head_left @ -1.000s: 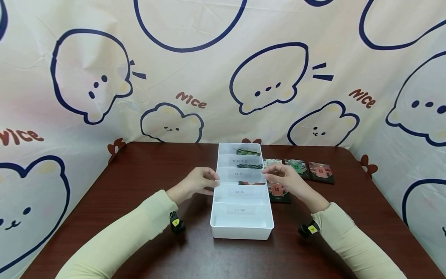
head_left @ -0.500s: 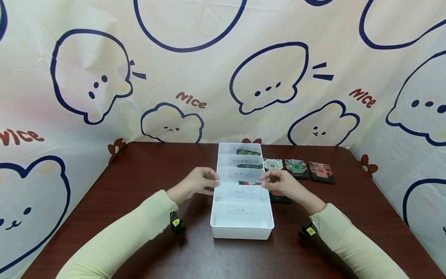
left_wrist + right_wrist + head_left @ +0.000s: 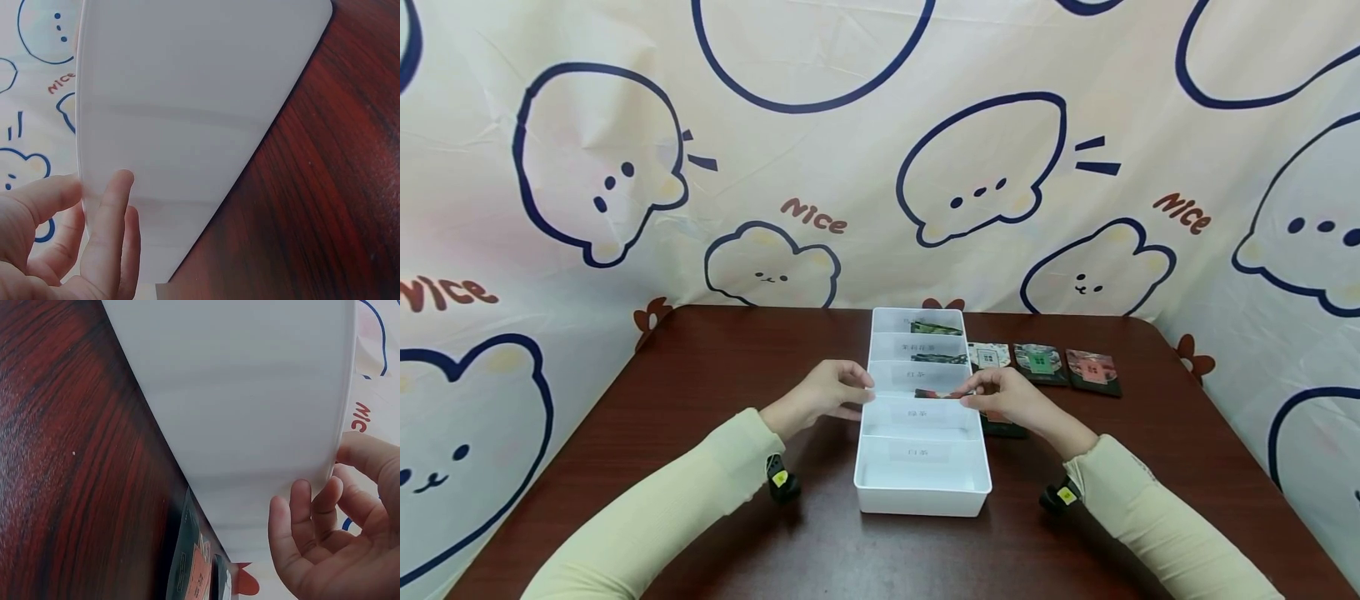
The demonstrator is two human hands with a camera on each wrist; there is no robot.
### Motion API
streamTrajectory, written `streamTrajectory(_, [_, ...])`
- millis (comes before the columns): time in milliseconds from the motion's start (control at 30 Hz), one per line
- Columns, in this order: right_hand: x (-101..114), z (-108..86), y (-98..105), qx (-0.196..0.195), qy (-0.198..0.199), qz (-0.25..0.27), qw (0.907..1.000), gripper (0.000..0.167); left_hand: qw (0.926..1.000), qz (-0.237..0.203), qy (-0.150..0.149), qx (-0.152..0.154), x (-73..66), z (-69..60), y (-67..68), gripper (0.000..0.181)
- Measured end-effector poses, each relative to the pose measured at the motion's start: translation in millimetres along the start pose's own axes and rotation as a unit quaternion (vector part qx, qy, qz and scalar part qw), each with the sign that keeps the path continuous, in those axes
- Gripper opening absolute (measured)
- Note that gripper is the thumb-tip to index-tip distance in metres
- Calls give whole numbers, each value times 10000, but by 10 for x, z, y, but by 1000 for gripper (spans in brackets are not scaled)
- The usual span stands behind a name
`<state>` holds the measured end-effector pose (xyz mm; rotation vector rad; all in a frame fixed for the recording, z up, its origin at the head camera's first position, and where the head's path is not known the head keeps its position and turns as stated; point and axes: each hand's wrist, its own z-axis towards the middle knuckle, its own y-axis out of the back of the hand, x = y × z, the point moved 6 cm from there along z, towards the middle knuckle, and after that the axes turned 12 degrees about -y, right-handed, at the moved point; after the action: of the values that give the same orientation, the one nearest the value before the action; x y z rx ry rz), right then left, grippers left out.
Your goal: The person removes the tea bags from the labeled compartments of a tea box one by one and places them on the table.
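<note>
A long white divided storage box point(image 3: 922, 498) stands on the table, its compartments labelled. My left hand point(image 3: 820, 396) holds the box's left rim, with some fingers against the outer wall point(image 3: 169, 150) in the left wrist view. At the right rim, my right hand point(image 3: 1011, 402) pinches the right end of a red tea sachet point(image 3: 931, 394) standing in the middle compartment; the sachet's lower part is hidden. A dark green sachet point(image 3: 938, 358) and a brighter green sachet point(image 3: 936, 328) stand in the two farther compartments. The two nearest compartments hold nothing visible.
Right of the box lie a pale sachet point(image 3: 990, 355), a green sachet point(image 3: 1039, 361) and a red sachet point(image 3: 1093, 369). Another sachet point(image 3: 1002, 427) lies partly under my right hand. A printed curtain point(image 3: 865, 167) rises behind the dark wooden table point(image 3: 737, 533).
My right hand has moved slightly left over the box's right rim, and its fingertips have come onto the red sachet's end. My left hand has stayed at the left rim.
</note>
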<state>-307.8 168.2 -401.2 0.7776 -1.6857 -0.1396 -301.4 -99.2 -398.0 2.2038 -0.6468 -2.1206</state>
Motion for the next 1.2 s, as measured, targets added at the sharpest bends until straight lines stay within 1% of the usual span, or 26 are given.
streamTrajectory(200, [11,-21,9,-192,-44,-109,9997,17,10000,26,-16,-8,6,3,-5,17])
streamTrajectory(333, [39,-48,26,-307,35,-92,9995,18,10000,35,-26,3,6,3,-8,17])
streamTrajectory(400, [56,-59,42,-363,74,-26,9993,18,10000,46,-29,11,7,6,-9,17])
streamTrajectory(500, [97,-85,84,-544,174,37,9984,19,10000,42,-20,19,11,9,-10,17])
streamTrajectory(600, [158,-129,132,-701,346,172,9968,22,10000,44,-10,15,14,11,-8,17])
streamTrajectory(700, [215,-174,184,-798,474,456,9946,27,10000,44,-4,5,15,13,-6,17])
streamTrajectory(833, [297,-230,267,-1043,697,767,9891,29,10000,42,-1,4,13,14,-5,16])
streamTrajectory(967, [371,-277,358,-1369,1016,968,9806,26,10000,36,3,-5,8,13,-4,17])
streamTrajectory(1100, [406,-319,442,-1506,1307,1428,9695,18,10000,58,3,-14,10,11,-4,17])
streamTrajectory(1200, [407,-346,505,-1564,1416,1739,9619,18,10000,68,10,-17,13,8,-4,17])
